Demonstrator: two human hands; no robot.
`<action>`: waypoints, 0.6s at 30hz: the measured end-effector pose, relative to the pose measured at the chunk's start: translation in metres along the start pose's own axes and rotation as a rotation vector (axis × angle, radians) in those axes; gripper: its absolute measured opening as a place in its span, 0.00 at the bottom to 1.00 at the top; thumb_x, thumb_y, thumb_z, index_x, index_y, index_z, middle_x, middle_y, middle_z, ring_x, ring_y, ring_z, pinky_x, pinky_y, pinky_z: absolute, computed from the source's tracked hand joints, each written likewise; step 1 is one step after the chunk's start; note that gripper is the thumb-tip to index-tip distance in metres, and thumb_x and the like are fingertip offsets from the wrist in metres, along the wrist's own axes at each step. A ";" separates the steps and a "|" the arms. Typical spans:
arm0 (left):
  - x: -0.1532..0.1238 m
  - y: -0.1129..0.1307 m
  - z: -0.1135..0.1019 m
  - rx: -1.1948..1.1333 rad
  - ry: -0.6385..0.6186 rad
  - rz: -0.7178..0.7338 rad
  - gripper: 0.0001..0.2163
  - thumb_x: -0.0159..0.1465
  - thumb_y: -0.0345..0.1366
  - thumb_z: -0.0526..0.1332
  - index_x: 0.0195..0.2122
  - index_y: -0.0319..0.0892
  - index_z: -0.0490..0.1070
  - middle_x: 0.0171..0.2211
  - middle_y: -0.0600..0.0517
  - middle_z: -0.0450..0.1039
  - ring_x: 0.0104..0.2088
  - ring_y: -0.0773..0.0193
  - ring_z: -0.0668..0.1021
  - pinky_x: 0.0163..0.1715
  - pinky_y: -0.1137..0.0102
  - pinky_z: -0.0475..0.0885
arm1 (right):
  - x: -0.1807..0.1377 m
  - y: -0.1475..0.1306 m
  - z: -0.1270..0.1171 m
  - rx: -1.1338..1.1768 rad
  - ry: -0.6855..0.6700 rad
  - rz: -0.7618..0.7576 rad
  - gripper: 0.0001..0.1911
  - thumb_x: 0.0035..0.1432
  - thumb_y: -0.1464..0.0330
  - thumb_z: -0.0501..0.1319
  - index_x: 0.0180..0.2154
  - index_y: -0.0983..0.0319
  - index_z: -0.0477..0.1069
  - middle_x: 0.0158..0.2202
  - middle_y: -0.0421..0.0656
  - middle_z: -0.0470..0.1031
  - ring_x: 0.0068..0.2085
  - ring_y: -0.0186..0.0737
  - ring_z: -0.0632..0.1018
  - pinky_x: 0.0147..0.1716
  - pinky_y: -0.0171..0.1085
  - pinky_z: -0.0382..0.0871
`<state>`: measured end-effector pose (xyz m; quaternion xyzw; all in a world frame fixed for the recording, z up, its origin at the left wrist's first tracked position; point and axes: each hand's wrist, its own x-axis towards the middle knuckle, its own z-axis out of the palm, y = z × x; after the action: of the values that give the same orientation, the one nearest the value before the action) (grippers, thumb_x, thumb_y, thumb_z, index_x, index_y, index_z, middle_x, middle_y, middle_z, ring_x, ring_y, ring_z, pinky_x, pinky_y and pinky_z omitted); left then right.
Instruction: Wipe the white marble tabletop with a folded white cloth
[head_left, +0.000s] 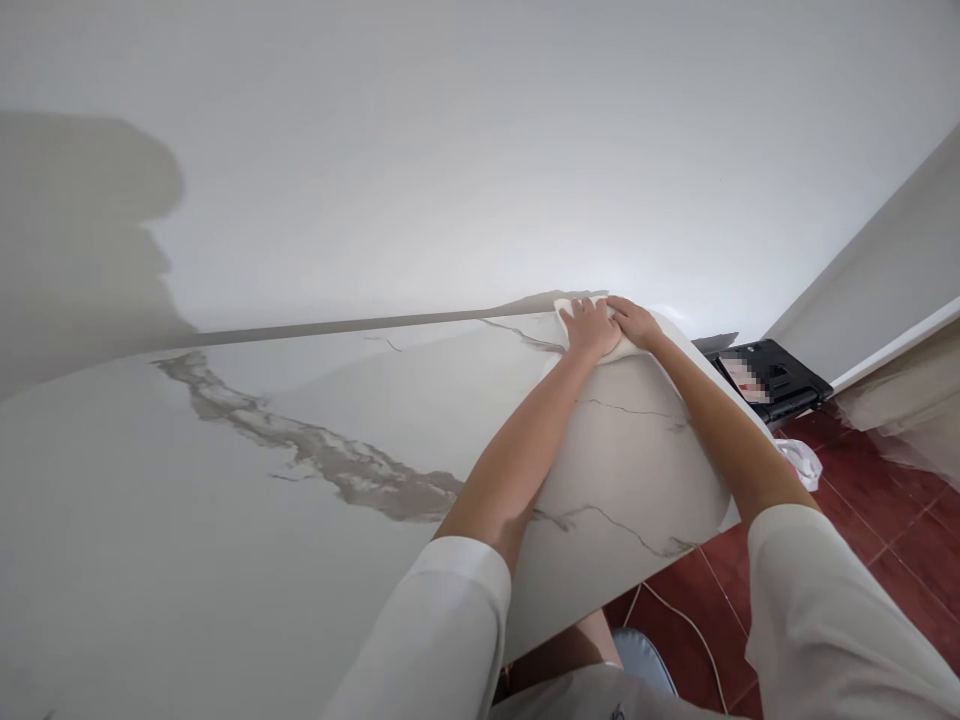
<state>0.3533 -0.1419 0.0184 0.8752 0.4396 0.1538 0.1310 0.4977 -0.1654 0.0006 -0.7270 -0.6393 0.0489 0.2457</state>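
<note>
A folded white cloth (621,350) lies on the marble-patterned white tabletop (337,580), close to the far edge by the wall. Bearing down on the cloth from above is my left hand (592,328), its fingers bent over it. My right hand (634,322) touches the left one and grips the cloth's far right part, near the rounded corner of the table. Both arms reach forward, stretched out. The cloth's middle is hidden under my hands.
Beyond the table rises a white wall (465,150) with a shadow on it. A black case (795,375) and a white plastic bag (804,462) are on the red tiled floor (919,545) at right. Below runs a pale cable (690,622) beside a grey-blue rounded object (643,660).
</note>
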 end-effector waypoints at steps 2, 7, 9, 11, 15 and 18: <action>0.002 0.000 0.001 0.009 0.007 -0.005 0.24 0.69 0.40 0.43 0.65 0.43 0.59 0.67 0.44 0.58 0.69 0.48 0.55 0.66 0.48 0.50 | 0.004 0.006 0.003 0.006 -0.007 -0.019 0.29 0.59 0.67 0.48 0.61 0.56 0.66 0.65 0.37 0.65 0.67 0.48 0.63 0.66 0.53 0.56; 0.005 0.004 0.004 0.025 -0.003 -0.026 0.24 0.69 0.40 0.42 0.65 0.43 0.58 0.68 0.44 0.57 0.69 0.47 0.55 0.66 0.47 0.49 | 0.013 0.023 0.008 0.031 -0.025 -0.055 0.29 0.61 0.65 0.47 0.62 0.56 0.66 0.66 0.38 0.64 0.68 0.49 0.61 0.68 0.54 0.52; 0.007 0.007 0.005 0.031 -0.009 -0.025 0.24 0.69 0.40 0.42 0.65 0.42 0.59 0.67 0.44 0.58 0.69 0.46 0.55 0.66 0.47 0.49 | 0.014 0.027 0.007 0.047 -0.014 -0.087 0.28 0.61 0.65 0.48 0.62 0.55 0.66 0.66 0.37 0.65 0.68 0.49 0.62 0.68 0.55 0.52; 0.011 0.010 0.006 0.034 -0.004 -0.015 0.24 0.69 0.40 0.43 0.65 0.41 0.59 0.67 0.43 0.59 0.68 0.46 0.56 0.66 0.47 0.50 | 0.015 0.029 0.005 0.047 0.004 -0.103 0.28 0.60 0.66 0.48 0.61 0.55 0.67 0.65 0.38 0.67 0.67 0.49 0.63 0.68 0.55 0.53; 0.018 0.015 0.008 0.040 0.011 0.009 0.24 0.69 0.40 0.43 0.64 0.40 0.61 0.65 0.42 0.62 0.67 0.46 0.58 0.65 0.47 0.52 | 0.015 0.030 -0.003 0.028 0.011 -0.069 0.28 0.58 0.67 0.47 0.59 0.57 0.70 0.63 0.39 0.69 0.65 0.49 0.66 0.66 0.53 0.57; 0.020 0.017 0.009 0.030 0.010 0.005 0.24 0.69 0.41 0.43 0.63 0.41 0.62 0.64 0.42 0.63 0.66 0.47 0.59 0.65 0.47 0.51 | 0.016 0.031 -0.006 0.008 0.004 -0.041 0.28 0.59 0.67 0.48 0.59 0.56 0.70 0.63 0.38 0.69 0.64 0.49 0.67 0.66 0.53 0.58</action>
<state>0.3809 -0.1365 0.0192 0.8775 0.4401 0.1519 0.1153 0.5308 -0.1540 -0.0027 -0.7129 -0.6534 0.0447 0.2508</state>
